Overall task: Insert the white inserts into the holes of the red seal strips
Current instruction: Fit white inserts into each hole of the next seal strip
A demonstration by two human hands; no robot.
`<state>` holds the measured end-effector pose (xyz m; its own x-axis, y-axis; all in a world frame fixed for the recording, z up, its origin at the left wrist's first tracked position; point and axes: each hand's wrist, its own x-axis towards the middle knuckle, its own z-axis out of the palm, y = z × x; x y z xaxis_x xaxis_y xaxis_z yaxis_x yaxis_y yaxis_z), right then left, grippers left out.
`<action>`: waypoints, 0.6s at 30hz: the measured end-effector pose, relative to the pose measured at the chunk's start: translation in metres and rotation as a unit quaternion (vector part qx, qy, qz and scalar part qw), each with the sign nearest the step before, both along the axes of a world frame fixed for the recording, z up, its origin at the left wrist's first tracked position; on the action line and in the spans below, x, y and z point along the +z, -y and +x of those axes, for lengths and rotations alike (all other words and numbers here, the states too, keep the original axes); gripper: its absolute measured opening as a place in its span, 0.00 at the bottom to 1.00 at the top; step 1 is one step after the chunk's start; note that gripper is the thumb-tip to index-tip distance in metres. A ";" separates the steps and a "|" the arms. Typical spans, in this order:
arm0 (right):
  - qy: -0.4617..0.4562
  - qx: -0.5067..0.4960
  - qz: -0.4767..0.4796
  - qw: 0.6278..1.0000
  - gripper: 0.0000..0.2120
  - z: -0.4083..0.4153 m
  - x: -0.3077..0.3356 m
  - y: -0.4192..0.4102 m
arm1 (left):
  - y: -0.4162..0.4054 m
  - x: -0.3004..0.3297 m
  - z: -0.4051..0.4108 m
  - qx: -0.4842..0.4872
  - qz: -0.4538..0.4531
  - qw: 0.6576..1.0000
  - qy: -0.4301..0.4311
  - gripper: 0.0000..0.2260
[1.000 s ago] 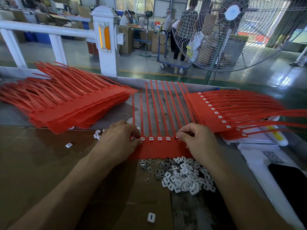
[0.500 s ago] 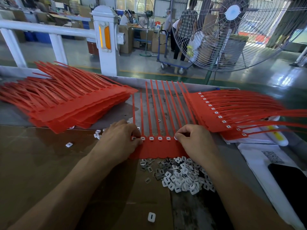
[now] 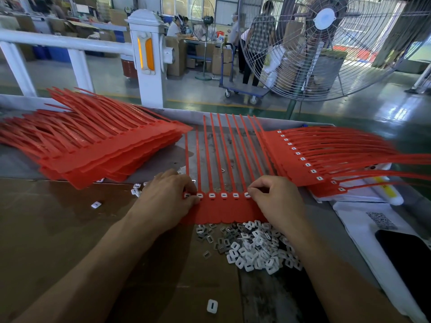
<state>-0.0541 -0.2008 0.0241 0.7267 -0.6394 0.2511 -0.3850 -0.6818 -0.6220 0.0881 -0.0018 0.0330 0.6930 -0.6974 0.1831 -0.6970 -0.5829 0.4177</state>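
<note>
A large caged fan (image 3: 326,43) stands on the glossy green floor (image 3: 349,106) behind a white railing (image 3: 70,43); cardboard boxes (image 3: 219,61), perhaps stock, beyond

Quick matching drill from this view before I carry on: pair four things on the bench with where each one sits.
Things:
1. pile of loose white inserts
2. stack of unfilled red strips
3. stack of filled red strips
4. phone

Places:
A. far left of the bench
B. near right corner, on white paper
C. right of the strip being worked
D. just below the strip being worked

Pairs: 1-D, 2-A, 3-C, 4-B
</note>
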 end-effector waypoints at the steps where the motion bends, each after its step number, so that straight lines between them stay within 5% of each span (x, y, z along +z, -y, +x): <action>1: -0.004 0.004 -0.005 1.000 0.06 -0.002 0.001 0.000 | 0.000 0.000 0.000 0.001 0.001 1.000 0.000 0.09; 18: -0.166 0.028 -0.184 0.968 0.13 -0.007 0.014 -0.022 | 0.001 0.001 -0.002 0.002 0.016 1.000 0.006 0.10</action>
<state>-0.0611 -0.1789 0.0378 0.8374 -0.5080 0.2015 -0.4779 -0.8596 -0.1807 0.0866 -0.0028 0.0337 0.6939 -0.7000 0.1686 -0.6991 -0.5989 0.3907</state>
